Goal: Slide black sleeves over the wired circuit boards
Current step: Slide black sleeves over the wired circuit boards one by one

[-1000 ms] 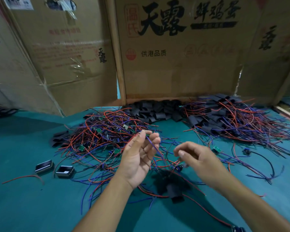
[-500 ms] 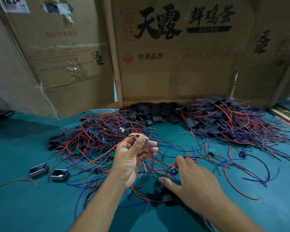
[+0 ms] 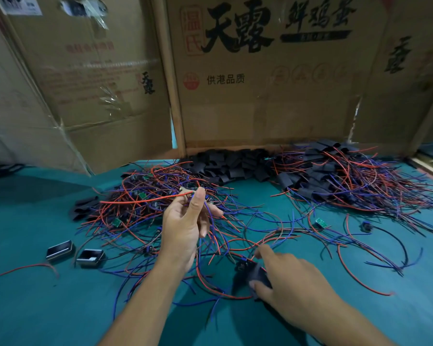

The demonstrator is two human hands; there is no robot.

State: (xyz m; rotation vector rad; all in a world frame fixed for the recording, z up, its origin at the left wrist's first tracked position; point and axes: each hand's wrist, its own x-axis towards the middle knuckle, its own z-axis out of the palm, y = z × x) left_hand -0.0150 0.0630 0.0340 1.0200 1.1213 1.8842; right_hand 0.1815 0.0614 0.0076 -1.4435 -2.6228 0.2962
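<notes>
My left hand (image 3: 185,226) is raised over the table and pinches a small wired circuit board (image 3: 186,189) between thumb and fingers, its red wire sticking out to the left and blue wires trailing down. My right hand (image 3: 285,283) lies low on the green table, thumb and fingers closed around a black sleeve (image 3: 256,273). A tangled heap of wired boards (image 3: 145,203) lies behind my left hand. Loose black sleeves (image 3: 233,164) are piled at the back. A heap of sleeved boards (image 3: 335,178) sits at the back right.
Cardboard boxes (image 3: 260,83) wall off the back of the green table (image 3: 35,308). Two small black rectangular parts (image 3: 60,249) lie at the left. A few black sleeves (image 3: 85,206) lie left of the heap. Loose wired boards (image 3: 321,223) and long wires spread to the right.
My right hand dropped to the table and closed on a black sleeve. My left hand lifted the wired board higher, with the red wire now pointing left.
</notes>
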